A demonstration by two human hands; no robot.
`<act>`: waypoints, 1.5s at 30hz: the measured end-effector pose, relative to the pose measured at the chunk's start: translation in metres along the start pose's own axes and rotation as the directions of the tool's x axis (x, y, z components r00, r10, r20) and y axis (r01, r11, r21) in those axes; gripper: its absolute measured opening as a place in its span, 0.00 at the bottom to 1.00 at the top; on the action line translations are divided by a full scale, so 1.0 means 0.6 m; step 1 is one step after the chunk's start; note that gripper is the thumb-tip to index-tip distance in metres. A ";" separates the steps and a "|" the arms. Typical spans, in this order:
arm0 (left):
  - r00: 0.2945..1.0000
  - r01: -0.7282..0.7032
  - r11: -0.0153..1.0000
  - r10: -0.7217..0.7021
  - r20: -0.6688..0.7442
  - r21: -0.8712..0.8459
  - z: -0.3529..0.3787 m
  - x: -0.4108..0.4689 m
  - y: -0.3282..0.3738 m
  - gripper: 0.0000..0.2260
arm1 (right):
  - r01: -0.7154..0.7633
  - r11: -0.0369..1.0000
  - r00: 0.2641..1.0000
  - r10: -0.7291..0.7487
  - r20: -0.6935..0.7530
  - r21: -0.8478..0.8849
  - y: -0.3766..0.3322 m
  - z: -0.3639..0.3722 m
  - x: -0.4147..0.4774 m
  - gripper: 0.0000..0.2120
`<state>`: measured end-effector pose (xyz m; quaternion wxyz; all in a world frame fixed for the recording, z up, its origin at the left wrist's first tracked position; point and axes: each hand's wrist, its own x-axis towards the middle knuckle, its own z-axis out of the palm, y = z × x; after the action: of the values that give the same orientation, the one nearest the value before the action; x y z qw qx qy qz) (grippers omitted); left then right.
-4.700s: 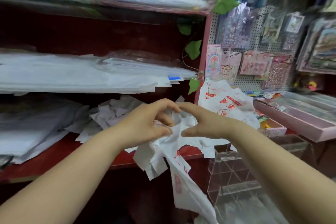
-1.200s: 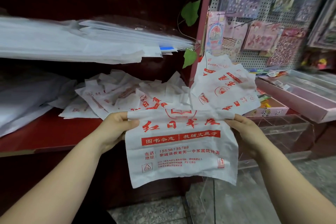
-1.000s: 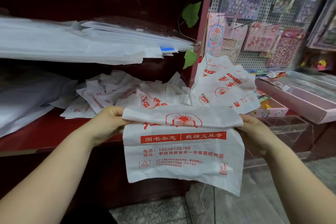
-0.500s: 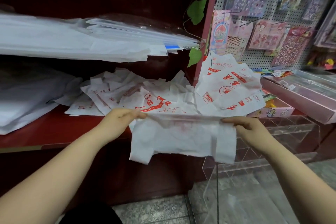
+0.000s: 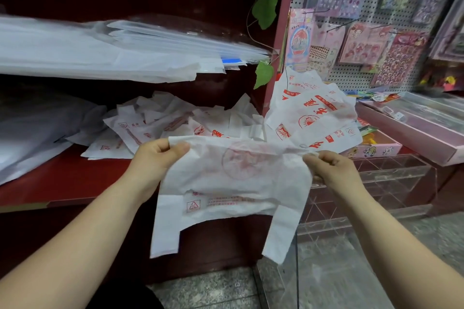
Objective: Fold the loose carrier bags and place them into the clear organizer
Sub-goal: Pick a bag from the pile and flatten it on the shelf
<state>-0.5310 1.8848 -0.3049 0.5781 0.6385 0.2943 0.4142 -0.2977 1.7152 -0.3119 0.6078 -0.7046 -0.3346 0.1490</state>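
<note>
- The red shelf [image 5: 62,183] runs left of and behind the held carrier bag [image 5: 238,183]. A heap of loose bags [image 5: 155,128] lies on it just beyond the bag's top edge.
- The left hand [image 5: 155,158] pinches the bag's upper left corner, thumb on top and fingers curled beneath.
- The bag hangs doubled over between the two hands, its handles dangling below.
- The right hand [image 5: 334,170] pinches the bag's upper right corner.
- The clear organizer [image 5: 391,173] stands right of the bag, just behind that hand.
</note>
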 end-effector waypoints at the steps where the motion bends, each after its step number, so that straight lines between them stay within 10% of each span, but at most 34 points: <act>1: 1.000 0.006 1.000 -0.006 -0.027 -0.005 0.003 0.000 0.000 0.09 | 0.003 1.000 1.000 -0.003 -0.021 -0.002 0.001 0.002 0.001 0.10; 6: 0.980 0.017 0.999 -0.009 -0.198 0.042 0.014 0.008 -0.014 0.13 | -0.043 0.999 0.993 0.042 -0.111 -0.008 -0.001 0.021 -0.004 0.20; 12: 0.956 0.051 0.998 -0.040 -0.291 0.032 0.022 0.010 -0.032 0.14 | -0.141 0.983 0.985 0.128 0.115 0.117 0.003 0.034 -0.012 0.06; 21: 0.998 0.067 0.998 -0.067 -0.010 -0.016 0.019 0.010 -0.033 0.07 | -0.142 0.986 0.989 0.146 -0.038 0.090 0.003 0.045 0.001 0.12; 29: 0.944 0.194 0.981 -0.184 -0.274 0.009 -0.027 0.103 -0.074 0.15 | -0.234 0.972 0.963 0.230 0.144 0.014 -0.005 0.119 0.095 0.08; 40: 0.945 0.221 0.957 -0.163 -0.283 0.186 -0.103 0.216 -0.147 0.02 | -0.026 0.927 0.999 0.011 -0.041 -0.373 0.045 0.277 0.235 0.14; 45: 0.942 0.149 0.883 0.010 -0.335 0.445 -0.099 0.229 -0.176 0.16 | 0.131 0.690 0.988 -0.147 0.040 -0.712 0.046 0.291 0.224 0.18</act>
<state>-0.5055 2.0482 -0.3831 0.3663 0.6692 0.4996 0.4104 -0.2992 1.9342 -0.3498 0.3008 -0.8587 -0.4124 -0.0452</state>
